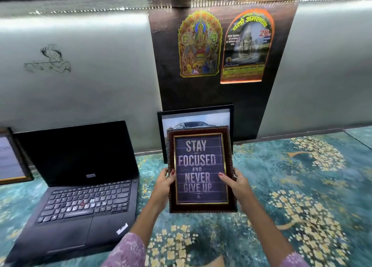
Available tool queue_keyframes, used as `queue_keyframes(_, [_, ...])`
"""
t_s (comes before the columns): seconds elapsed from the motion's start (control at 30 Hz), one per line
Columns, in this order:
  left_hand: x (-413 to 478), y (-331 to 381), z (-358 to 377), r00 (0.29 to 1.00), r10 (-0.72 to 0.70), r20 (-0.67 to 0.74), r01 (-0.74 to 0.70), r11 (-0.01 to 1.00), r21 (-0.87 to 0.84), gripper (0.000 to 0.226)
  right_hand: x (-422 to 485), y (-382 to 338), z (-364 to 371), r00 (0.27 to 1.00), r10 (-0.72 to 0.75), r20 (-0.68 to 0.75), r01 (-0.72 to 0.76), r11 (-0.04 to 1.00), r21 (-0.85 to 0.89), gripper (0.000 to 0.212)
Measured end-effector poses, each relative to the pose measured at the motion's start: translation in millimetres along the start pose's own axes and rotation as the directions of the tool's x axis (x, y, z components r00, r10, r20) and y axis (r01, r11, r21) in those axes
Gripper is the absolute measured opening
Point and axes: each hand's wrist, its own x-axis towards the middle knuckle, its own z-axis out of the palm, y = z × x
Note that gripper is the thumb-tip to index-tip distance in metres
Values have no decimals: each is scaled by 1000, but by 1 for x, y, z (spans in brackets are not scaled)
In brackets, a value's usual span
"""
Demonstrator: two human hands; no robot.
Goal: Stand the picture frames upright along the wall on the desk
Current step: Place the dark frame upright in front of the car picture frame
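Observation:
I hold a dark red frame (200, 169) with gold inner trim and the words "Stay focused and never give up", upright and above the desk. My left hand (164, 183) grips its left edge and my right hand (235, 181) grips its right edge. Behind it a black frame with a car picture (196, 118) leans upright against the dark wall panel, its lower half hidden by the frame I hold. Another frame (12, 158) with a gold inner edge stands at the far left, cut off by the image border.
An open black laptop (80, 186) sits on the desk left of my hands, its screen leaning towards the wall. The desk surface (302, 186) is teal with a floral pattern. Two stickers (221, 45) are on the dark wall panel.

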Motion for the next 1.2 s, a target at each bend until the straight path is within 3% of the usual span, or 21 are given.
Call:
queue_keyframes(0.13, [2,6,-6,988,-58,142,63,998,-30,17,2,-3,-2,992,-122,12,121,991,54,17])
queue_keyframes(0.2, [8,5,-11,988,-65,138,69,997,-27,20,2,3,-3,989,-145,36,143,988,53,16])
queue_keyframes(0.43, [21,4,-11,980,-90,175,101,993,-56,16,11,21,-17,963,-141,229,136,990,40,34])
queue_keyframes(0.5, [26,6,-4,966,-79,248,94,994,-48,14,17,22,-22,949,-113,293,102,993,53,68])
queue_keyframes(0.57, [33,10,4,948,-77,309,70,997,33,18,24,20,-26,948,-96,303,75,994,79,81])
queue_keyframes(0.7, [54,19,22,934,-20,356,-12,996,88,14,37,6,-33,952,-158,264,130,984,122,83])
queue_keyframes(0.8, [67,26,30,944,54,325,-91,991,98,10,46,-5,-33,951,-246,185,220,964,149,70])
queue_keyframes(0.9, [79,28,32,960,67,272,-115,980,165,11,58,-9,-31,963,-232,134,227,972,55,21])
queue_keyframes(1.03, [79,4,24,986,-12,168,-36,958,285,10,67,10,-30,987,-149,56,150,989,-3,19])
queue_keyframes(1.2, [68,-26,10,984,-143,106,83,896,437,11,70,38,-32,997,-20,80,26,997,-77,20])
